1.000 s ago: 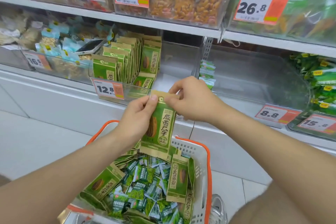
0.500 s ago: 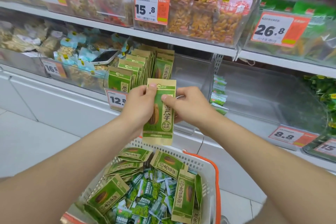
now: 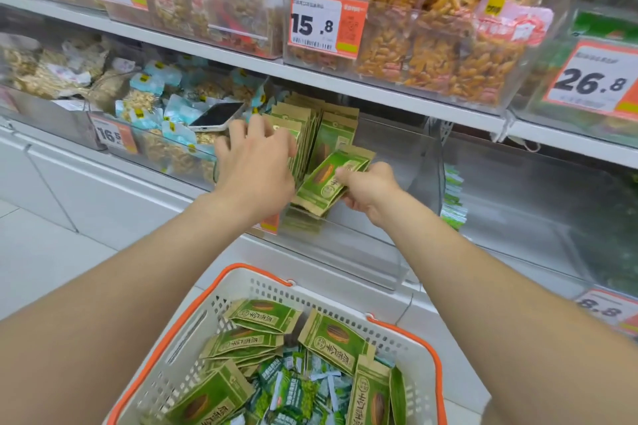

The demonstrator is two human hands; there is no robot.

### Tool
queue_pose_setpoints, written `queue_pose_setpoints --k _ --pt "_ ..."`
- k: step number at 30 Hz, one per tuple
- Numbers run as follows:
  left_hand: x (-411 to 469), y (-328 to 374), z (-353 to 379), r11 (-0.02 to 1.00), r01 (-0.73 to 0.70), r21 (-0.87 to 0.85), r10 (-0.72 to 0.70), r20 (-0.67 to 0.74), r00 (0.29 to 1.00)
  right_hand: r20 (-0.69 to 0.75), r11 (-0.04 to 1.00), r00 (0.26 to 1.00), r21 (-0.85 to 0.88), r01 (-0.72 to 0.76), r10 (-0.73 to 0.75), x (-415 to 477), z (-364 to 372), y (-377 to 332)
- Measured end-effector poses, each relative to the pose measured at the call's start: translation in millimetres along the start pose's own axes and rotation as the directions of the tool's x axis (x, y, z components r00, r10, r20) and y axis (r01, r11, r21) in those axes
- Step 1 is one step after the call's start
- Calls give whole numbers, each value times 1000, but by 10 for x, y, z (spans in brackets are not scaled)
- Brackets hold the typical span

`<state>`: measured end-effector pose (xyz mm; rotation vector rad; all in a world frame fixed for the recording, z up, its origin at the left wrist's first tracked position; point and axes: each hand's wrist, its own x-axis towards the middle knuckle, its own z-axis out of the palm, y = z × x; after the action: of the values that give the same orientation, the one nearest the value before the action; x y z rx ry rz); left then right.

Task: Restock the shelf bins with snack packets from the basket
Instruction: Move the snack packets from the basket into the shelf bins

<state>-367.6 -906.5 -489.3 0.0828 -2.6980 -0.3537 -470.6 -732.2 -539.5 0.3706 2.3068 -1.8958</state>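
Both hands have moved up from over the basket into the clear shelf bin — left hand, fingers straight and spread, presses against the upright row of packets; right hand pinches a tilted green snack packet just beside that row.

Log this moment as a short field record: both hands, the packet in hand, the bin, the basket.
left hand: fingers spread against the standing packets
right hand: grips the held packet, tilted, at the bin front
clear bin: packets stand at its left side
basket: below the arms, holds more green packets
phone: lies on packets in the neighbouring bin
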Motion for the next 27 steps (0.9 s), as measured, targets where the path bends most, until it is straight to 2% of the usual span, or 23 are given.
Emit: queue_pose_setpoints --k 6,10,19,27 --pt "90 -41 104 993 -5 120 1 35 999 127 922 987 -384 -43 99 106 216 21" --pt "106 -50 150 988 -6 157 -2 48 999 175 951 977 -302 -66 124 120 343 -42" --pt "149 -48 195 987 4 162 -12 46 999 69 984 994 -167 -69 81 235 351 -128" --pt "143 -49 187 993 1 114 -7 56 998 -20 984 1000 -174 -22 19 466 273 -128"
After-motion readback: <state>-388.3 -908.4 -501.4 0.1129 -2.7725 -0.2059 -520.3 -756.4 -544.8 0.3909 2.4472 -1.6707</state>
